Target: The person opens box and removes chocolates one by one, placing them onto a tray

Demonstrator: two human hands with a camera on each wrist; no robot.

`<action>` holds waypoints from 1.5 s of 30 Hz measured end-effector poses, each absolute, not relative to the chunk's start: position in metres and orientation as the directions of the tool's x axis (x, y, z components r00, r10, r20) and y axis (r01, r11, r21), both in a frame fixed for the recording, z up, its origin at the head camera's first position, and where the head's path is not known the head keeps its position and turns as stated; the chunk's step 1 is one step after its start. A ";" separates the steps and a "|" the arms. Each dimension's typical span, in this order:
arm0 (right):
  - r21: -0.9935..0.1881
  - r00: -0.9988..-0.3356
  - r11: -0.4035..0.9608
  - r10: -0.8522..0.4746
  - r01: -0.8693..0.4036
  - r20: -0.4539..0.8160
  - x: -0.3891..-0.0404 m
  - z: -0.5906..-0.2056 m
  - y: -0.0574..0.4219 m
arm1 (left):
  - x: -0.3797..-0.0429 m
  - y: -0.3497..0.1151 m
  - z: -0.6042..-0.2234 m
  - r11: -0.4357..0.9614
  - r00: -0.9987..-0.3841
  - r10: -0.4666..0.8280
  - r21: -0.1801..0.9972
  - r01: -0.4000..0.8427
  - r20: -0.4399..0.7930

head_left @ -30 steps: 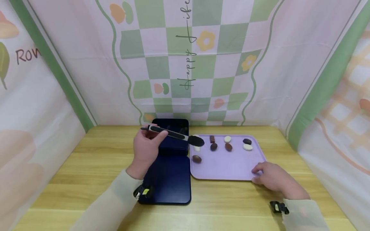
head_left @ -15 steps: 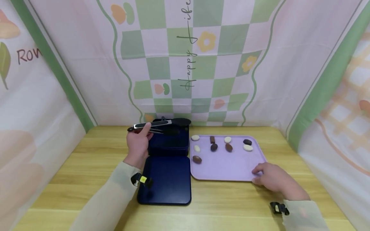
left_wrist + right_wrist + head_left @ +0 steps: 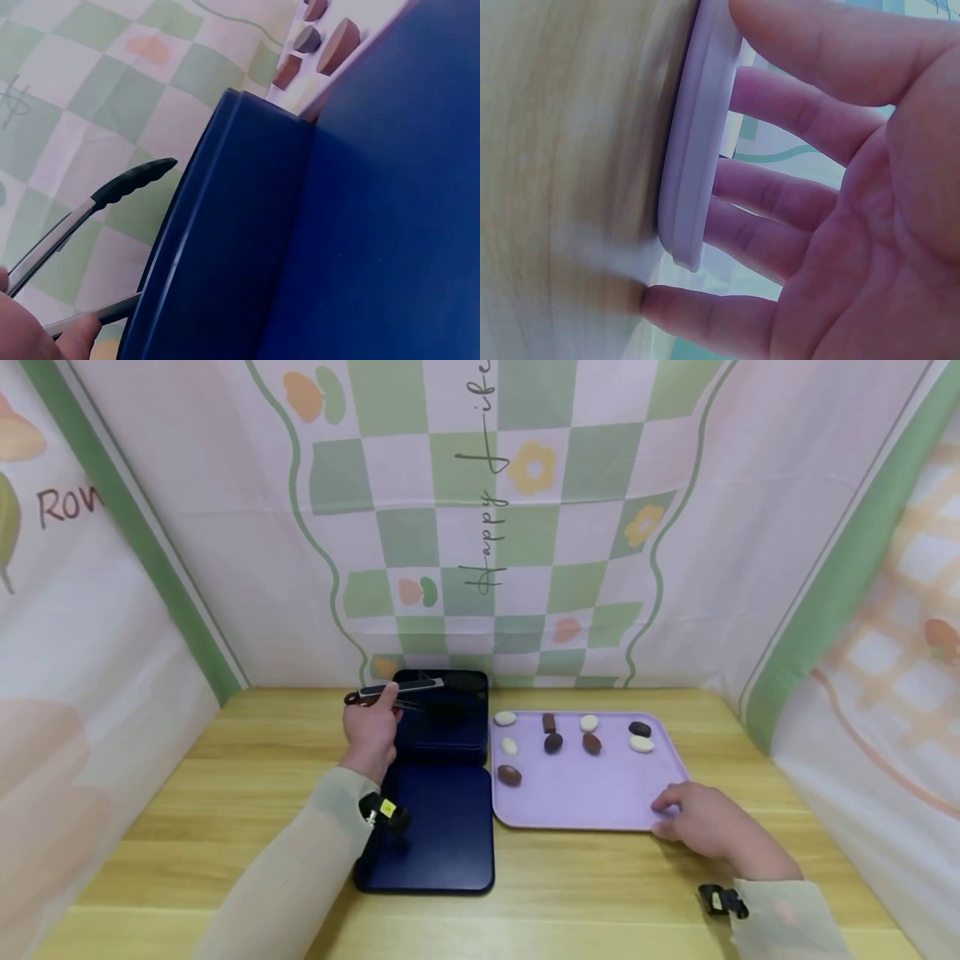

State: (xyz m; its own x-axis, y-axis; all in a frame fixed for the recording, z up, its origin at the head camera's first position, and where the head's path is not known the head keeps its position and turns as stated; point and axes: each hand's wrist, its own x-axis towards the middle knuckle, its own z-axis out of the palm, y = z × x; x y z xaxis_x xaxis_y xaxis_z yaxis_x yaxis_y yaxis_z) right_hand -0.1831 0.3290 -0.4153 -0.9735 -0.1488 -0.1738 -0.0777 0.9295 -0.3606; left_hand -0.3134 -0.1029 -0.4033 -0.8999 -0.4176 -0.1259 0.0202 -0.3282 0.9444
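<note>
My left hand (image 3: 371,735) grips black-and-silver tongs (image 3: 405,687) over the dark blue box (image 3: 442,739) at the back. Their black tips spread apart in the left wrist view; one tip (image 3: 135,180) stands above the rim, and the lower arm drops behind the box wall (image 3: 217,225). What lies between the tips is hidden. My right hand (image 3: 708,822) rests at the front right corner of the purple tray (image 3: 585,797), fingers mostly straight across its rim (image 3: 697,150), little finger on the table. Brown, white and black chocolates (image 3: 509,775) lie on the tray.
A flat dark blue lid (image 3: 438,835) lies in front of the box, left of the tray. The wooden table (image 3: 592,893) ends at a printed cloth backdrop (image 3: 480,527). Cloth also hangs along both sides.
My left hand has carried the tongs left from above the tray's left edge to the box, then lowered them. My right hand has stayed at the tray corner.
</note>
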 end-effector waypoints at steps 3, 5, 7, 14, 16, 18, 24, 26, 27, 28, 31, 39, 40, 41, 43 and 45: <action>-0.359 -0.974 0.931 -0.144 -0.073 -0.177 -0.183 -0.415 0.329 | -0.318 -0.099 -0.406 -0.321 -0.897 -0.427 0.946 0.033 -0.113; -0.356 -0.974 0.932 -0.143 -0.073 -0.176 -0.183 -0.416 0.329 | -0.320 -0.096 -0.407 -0.311 -0.895 -0.435 0.949 0.044 -0.102; -0.356 -0.974 0.932 -0.145 -0.075 -0.174 -0.183 -0.416 0.330 | -0.322 -0.094 -0.407 -0.303 -0.893 -0.441 0.951 0.056 -0.088; -0.364 -0.974 0.929 -0.143 -0.072 -0.173 -0.183 -0.417 0.329 | -0.327 -0.087 -0.411 -0.277 -0.892 -0.446 0.959 0.057 -0.076; -0.362 -0.975 0.929 -0.141 -0.071 -0.171 -0.183 -0.417 0.329 | -0.329 -0.085 -0.413 -0.269 -0.893 -0.445 0.961 0.058 -0.070; -0.361 -0.976 0.930 -0.139 -0.070 -0.169 -0.183 -0.417 0.329 | -0.331 -0.084 -0.414 -0.263 -0.893 -0.446 0.963 0.063 -0.064; -0.361 -0.976 0.930 -0.140 -0.072 -0.167 -0.183 -0.417 0.329 | -0.332 -0.080 -0.416 -0.289 -0.897 -0.439 0.954 0.081 -0.057; -0.362 -0.976 0.930 -0.140 -0.071 -0.169 -0.183 -0.417 0.330 | -0.332 -0.080 -0.416 -0.281 -0.899 -0.434 0.957 0.074 -0.058; -0.362 -0.975 0.929 -0.140 -0.070 -0.170 -0.183 -0.417 0.330 | -0.332 -0.079 -0.416 -0.271 -0.900 -0.432 0.960 0.068 -0.058; -0.362 -0.975 0.930 -0.139 -0.068 -0.171 -0.183 -0.417 0.330 | -0.332 -0.079 -0.415 -0.264 -0.900 -0.432 0.963 0.063 -0.060; -0.362 -0.975 0.930 -0.138 -0.067 -0.173 -0.183 -0.418 0.330 | -0.332 -0.079 -0.414 -0.251 -0.899 -0.432 0.967 0.050 -0.065; -0.364 -0.976 0.928 -0.150 -0.084 -0.157 -0.184 -0.417 0.330 | -0.333 -0.083 -0.406 -0.298 -0.891 -0.447 0.952 0.066 -0.078; -0.363 -0.976 0.928 -0.152 -0.087 -0.154 -0.184 -0.418 0.331 | -0.334 -0.084 -0.406 -0.301 -0.891 -0.446 0.951 0.065 -0.080; -0.362 -0.976 0.928 -0.152 -0.087 -0.154 -0.184 -0.418 0.331 | -0.333 -0.084 -0.405 -0.303 -0.891 -0.446 0.951 0.065 -0.081; -0.359 -0.976 0.929 -0.153 -0.089 -0.153 -0.184 -0.418 0.331 | -0.333 -0.085 -0.405 -0.304 -0.892 -0.444 0.950 0.066 -0.080; -0.360 -0.976 0.929 -0.152 -0.088 -0.156 -0.184 -0.418 0.331 | -0.333 -0.085 -0.405 -0.301 -0.893 -0.444 0.951 0.068 -0.077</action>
State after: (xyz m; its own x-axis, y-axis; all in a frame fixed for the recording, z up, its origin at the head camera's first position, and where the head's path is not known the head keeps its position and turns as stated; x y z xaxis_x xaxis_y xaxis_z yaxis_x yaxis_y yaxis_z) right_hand -0.1838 0.3309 -0.4177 -0.9759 -0.1525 -0.1560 -0.0876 0.9288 -0.3601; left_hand -0.3326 -0.0852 -0.4054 -0.8928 -0.4440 -0.0766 0.0682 -0.3013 0.9511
